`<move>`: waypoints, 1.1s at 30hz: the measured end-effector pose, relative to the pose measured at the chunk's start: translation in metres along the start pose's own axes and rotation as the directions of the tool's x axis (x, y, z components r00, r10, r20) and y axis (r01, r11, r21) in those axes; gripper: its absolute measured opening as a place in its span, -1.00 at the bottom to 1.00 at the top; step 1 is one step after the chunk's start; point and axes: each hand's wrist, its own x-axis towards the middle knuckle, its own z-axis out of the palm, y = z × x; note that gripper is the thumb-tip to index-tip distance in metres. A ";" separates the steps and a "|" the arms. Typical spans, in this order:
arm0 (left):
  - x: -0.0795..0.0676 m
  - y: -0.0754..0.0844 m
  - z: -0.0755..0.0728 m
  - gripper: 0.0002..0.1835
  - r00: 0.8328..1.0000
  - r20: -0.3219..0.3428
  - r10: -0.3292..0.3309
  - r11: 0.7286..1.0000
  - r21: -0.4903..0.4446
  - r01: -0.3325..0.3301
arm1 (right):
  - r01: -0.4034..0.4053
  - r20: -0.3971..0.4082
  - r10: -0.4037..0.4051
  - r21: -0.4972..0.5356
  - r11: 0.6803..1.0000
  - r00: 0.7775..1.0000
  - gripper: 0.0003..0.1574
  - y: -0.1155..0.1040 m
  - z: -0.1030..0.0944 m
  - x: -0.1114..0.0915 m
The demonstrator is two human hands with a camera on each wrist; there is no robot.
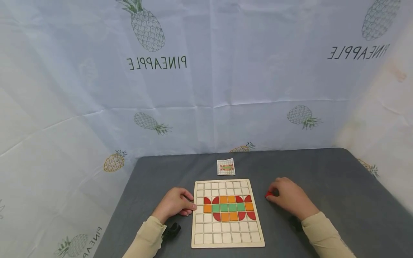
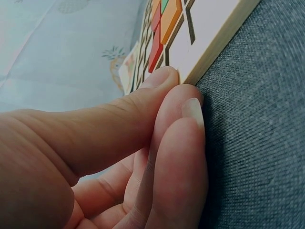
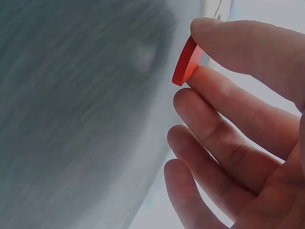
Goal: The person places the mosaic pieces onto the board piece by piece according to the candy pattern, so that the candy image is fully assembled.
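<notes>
A wooden grid board lies on the dark cloth, with red rounded tiles, orange square tiles and green square tiles set across its middle rows. At the board's left edge, my left hand pinches the rim; the left wrist view has the thumb on top and fingertips against the side. Right of the board, my right hand holds a red tile with a curved edge between thumb and index finger. Its other fingers are loosely bent, touching nothing.
Behind the board lies a small paper card printed with a coloured grid pattern. The grey-covered table ends at a pale curtain with pineapple prints, which hangs behind it and at both sides.
</notes>
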 end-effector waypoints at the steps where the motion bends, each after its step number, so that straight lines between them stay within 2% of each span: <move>1: 0.000 0.000 0.000 -0.62 1.000 0.001 0.002 1.000 -0.003 -0.002 | 0.004 -0.003 -0.004 0.006 1.000 1.000 -0.80 -0.006 0.000 0.002; 12: -0.001 -0.002 0.000 -0.61 1.000 0.008 0.023 0.999 -0.024 -0.023 | 0.048 0.014 -0.050 0.091 0.995 0.999 -0.82 -0.078 0.005 0.022; 17: -0.001 -0.002 0.001 -0.61 1.000 0.003 0.026 0.999 -0.021 -0.026 | 0.105 0.020 -0.108 0.118 0.987 0.994 -0.83 -0.103 0.013 0.028; 25: -0.001 -0.001 0.000 -0.61 1.000 0.001 0.028 0.999 -0.019 -0.028 | 0.299 -0.021 -0.298 0.088 0.950 0.954 -0.84 -0.138 0.029 0.029; 33: 0.001 -0.002 0.000 -0.62 1.000 0.008 0.024 1.000 -0.021 -0.023 | 0.381 0.046 -0.383 0.040 0.924 0.923 -0.79 -0.164 0.046 0.025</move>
